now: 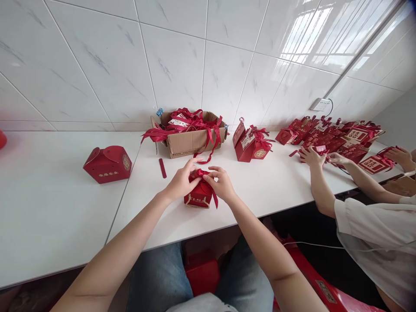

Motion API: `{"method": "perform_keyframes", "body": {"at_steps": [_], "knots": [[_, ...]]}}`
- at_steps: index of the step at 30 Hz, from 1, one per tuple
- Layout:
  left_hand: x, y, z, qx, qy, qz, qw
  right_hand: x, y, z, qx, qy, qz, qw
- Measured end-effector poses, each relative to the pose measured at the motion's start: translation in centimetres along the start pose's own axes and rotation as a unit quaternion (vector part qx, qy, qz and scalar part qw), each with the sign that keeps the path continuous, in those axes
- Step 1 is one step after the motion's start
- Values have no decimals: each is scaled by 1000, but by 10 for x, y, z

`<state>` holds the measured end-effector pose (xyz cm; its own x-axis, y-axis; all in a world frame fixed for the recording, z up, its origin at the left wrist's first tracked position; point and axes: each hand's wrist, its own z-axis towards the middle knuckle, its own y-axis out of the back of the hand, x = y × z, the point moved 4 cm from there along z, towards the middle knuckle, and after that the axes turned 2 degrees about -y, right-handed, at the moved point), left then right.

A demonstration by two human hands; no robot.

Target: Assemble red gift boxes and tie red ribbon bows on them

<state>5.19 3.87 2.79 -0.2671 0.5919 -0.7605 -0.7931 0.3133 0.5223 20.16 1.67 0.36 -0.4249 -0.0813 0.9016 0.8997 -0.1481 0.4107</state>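
In front of me on the white table stands a small red gift box with gold lettering and gold rope along its sides. A red ribbon is looped into a bow on its top, one tail hanging down the right side. My left hand pinches the bow from the left. From the right, my right hand has its thumb and finger closed on the same ribbon. The fingers partly cover the bow's loops.
A cardboard box of red ribbons stands by the tiled wall. A red box sits at left, a red strip nearer. Finished-looking boxes stand right of the carton. Further right, a co-worker's hands handle another box beside many more.
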Motion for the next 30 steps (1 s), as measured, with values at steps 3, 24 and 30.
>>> {"method": "perform_keyframes", "body": {"at_steps": [3,24,30], "knots": [[3,-3,0,-35,3,1,999,-2,-2,0,12,-17,27,999],[2,-6,-2,-85,-32,163,982,-8,-11,-16,-44,-78,218,972],[-1,-3,-3,-59,-48,160,984,-11,-10,-24,-37,-84,164,982]]}}
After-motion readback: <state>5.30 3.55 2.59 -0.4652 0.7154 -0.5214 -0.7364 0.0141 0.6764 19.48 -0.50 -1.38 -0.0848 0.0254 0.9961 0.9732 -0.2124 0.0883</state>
